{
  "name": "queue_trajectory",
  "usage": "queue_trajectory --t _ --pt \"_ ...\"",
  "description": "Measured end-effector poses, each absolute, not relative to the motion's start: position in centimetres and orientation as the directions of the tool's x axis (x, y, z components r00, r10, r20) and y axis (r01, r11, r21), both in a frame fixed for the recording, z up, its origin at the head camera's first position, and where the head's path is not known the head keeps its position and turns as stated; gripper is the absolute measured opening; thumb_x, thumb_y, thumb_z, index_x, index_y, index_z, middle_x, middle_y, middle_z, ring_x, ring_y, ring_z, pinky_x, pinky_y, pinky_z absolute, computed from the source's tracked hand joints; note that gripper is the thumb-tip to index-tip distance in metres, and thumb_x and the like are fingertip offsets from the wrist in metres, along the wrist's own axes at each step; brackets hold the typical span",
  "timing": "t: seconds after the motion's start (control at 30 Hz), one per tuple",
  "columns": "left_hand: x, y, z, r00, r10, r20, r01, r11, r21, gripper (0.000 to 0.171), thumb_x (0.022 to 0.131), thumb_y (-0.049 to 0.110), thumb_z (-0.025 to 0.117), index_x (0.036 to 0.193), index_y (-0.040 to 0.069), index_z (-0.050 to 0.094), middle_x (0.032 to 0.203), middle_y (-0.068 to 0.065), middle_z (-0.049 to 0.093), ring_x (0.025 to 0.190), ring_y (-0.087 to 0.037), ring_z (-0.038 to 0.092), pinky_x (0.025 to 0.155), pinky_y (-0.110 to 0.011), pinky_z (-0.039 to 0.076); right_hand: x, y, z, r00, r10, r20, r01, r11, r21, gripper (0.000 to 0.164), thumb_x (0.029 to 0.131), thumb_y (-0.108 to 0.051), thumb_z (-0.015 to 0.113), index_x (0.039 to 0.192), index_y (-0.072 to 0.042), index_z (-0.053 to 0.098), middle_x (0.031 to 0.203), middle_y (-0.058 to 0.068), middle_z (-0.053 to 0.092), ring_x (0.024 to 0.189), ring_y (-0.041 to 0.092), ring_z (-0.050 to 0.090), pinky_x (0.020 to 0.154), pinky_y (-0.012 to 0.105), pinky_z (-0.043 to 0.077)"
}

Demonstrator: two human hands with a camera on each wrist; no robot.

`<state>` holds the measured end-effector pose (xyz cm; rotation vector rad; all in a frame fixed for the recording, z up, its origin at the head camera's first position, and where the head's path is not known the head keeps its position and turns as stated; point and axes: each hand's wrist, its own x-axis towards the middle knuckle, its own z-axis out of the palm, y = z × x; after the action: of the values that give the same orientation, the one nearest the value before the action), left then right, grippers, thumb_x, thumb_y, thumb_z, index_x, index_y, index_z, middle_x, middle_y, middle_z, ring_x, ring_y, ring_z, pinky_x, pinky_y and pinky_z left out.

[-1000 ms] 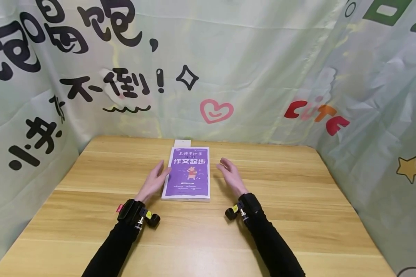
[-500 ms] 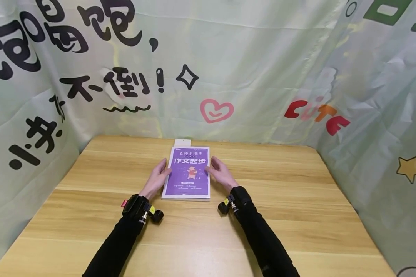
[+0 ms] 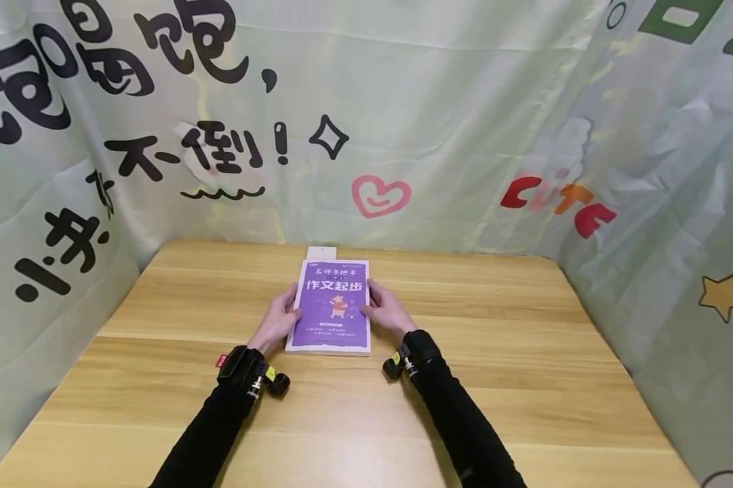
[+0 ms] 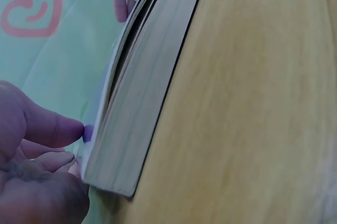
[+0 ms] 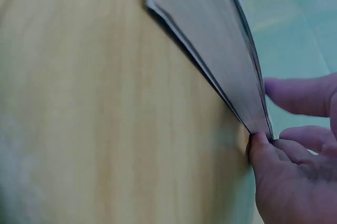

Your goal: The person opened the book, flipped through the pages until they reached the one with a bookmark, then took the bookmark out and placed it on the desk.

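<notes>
L hand (image 3: pixel 275 318) & R hand (image 3: pixel 390 312) pinch purple bk (image 3: pixel 332 325) by opp. sides, thumbs (image 3: pixel 295 314) on top.

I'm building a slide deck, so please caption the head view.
Left hand and right hand grip opposite sides of a purple book on a wooden table, a pink heart behind.

Purple-and-white book (image 3: pixel 329 309), light-brown wood-grain table (image 3: pixel 342 413), black sleeves (image 3: pixel 204 437), pale-green backdrop (image 3: pixel 445 135).

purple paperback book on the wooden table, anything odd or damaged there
No clear damage, but the purple paperback book isn't fully closed: a dark gap shows near its cover in the left wrist view. A flat white rectangle also pokes out beyond its far edge.
</notes>
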<state>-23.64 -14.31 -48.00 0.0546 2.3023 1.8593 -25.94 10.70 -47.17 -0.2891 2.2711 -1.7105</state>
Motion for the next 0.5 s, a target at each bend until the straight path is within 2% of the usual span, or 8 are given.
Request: queue_trajectory --t 0.5 --pt "-22.5 -13.3 -47.8 -0.971 0.205 -0.121 -0.076 0.218 0.973 0.074 0.095 -0.012 0.045 0.159 -0.004 0.009 0.167 -0.024 0.009 0.156 -0.036 0.015 0.128 -0.042 0.019 -24.7 12.4 -47.1 -0.930 -0.352 -0.106 -0.028 0.357 -0.934 0.072 0.096 0.007 0.053 0.156 0.010 0.013 0.166 0.028 0.010 0.154 0.039 0.020 0.127 0.046 0.023"
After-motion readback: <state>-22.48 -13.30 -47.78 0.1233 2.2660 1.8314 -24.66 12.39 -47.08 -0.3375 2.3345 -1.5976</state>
